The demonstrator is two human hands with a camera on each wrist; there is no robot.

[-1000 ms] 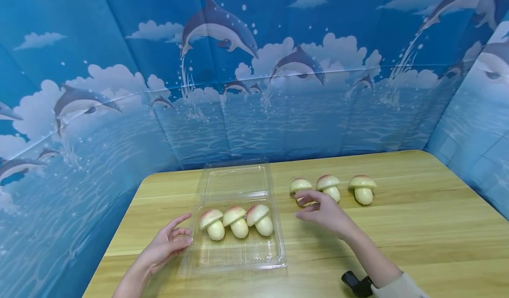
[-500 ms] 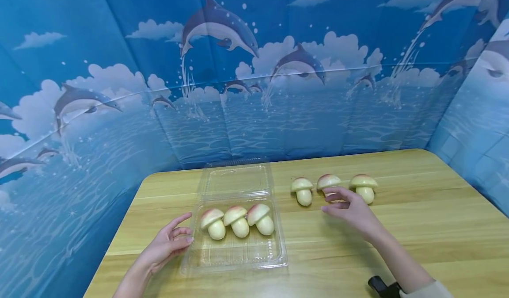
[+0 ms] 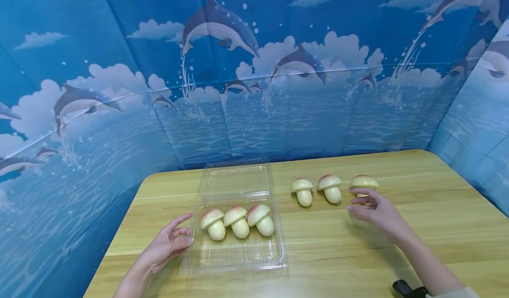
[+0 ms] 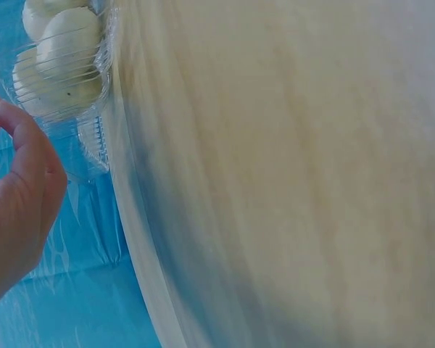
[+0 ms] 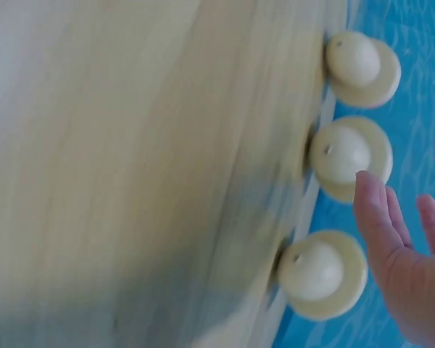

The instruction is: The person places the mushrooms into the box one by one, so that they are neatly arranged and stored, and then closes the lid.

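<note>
My right hand (image 3: pixel 375 212) hovers in front of the rightmost mushroom (image 3: pixel 364 181), covering most of its stem in the head view. Its fingers are loosely bent with nothing held. Two more pale mushrooms with pink-tinged caps, a left one (image 3: pixel 303 192) and a middle one (image 3: pixel 330 188), lie in that row. In the right wrist view, the fingertips of the hand (image 5: pixel 409 261) overlap the edge of a mushroom (image 5: pixel 348 152). My left hand (image 3: pixel 167 247) has relaxed fingers at the left edge of a clear plastic clamshell box (image 3: pixel 234 260). Three mushrooms (image 3: pixel 238 223) lie side by side inside it.
The box's clear lid (image 3: pixel 238 178) is folded back toward the rear of the wooden table (image 3: pixel 326 254). A blue curtain printed with dolphins (image 3: pixel 246 112) hangs behind the table. A black strap piece (image 3: pixel 405 287) sits by the right wrist.
My right hand has moved rightward along the loose row, from the left mushroom past the middle one to the rightmost. The left hand, box and mushrooms have stayed put.
</note>
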